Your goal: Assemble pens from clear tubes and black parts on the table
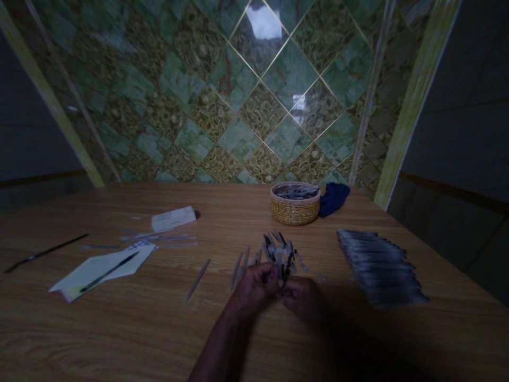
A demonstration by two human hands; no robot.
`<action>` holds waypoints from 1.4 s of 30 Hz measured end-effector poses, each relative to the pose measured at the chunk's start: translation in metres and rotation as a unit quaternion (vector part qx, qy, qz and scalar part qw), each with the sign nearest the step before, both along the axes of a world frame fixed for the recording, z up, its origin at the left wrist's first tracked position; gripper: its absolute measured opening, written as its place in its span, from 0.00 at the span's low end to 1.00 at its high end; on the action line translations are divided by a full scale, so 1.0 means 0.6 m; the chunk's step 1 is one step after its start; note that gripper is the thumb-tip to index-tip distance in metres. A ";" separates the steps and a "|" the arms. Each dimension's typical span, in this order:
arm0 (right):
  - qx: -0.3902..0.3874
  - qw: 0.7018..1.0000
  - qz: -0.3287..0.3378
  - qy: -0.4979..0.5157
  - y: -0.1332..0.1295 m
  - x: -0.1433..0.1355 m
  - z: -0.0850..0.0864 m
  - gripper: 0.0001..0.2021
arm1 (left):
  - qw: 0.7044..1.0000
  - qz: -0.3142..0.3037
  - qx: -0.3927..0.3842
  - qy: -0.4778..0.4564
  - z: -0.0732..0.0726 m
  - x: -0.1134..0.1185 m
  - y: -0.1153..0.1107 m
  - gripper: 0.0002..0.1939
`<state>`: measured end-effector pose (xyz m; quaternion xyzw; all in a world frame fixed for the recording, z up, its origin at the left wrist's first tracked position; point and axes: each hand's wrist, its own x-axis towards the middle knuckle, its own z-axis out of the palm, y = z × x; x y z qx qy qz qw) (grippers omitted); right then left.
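Near the middle of the table, my left hand (256,284) and my right hand (302,298) meet with fingers closed. Between their fingertips is a small dark piece, too dim and blurred to name. Just beyond them lies a loose cluster of dark and clear pen-like parts (278,246). Several thin translucent sticks (235,270) rest left of the cluster, and one separate stick (196,281) lies farther left. To the right, a wide row of dark-tipped pen-like sticks (377,268) is laid side by side.
A woven basket (295,212) full of sticks stands at the back beside a dark blue cloth (334,199). On the left are a white box (174,218), thin clear strips (159,239), papers (95,270) with a dark pen on them, and a long black stick (47,253).
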<state>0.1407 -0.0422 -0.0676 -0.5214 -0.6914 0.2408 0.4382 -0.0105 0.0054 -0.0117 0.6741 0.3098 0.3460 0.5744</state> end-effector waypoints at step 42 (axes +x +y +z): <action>0.156 0.977 -0.076 -0.123 -0.011 -0.004 0.047 0.10 | 0.992 -0.012 0.104 0.070 0.005 0.006 -0.019 0.06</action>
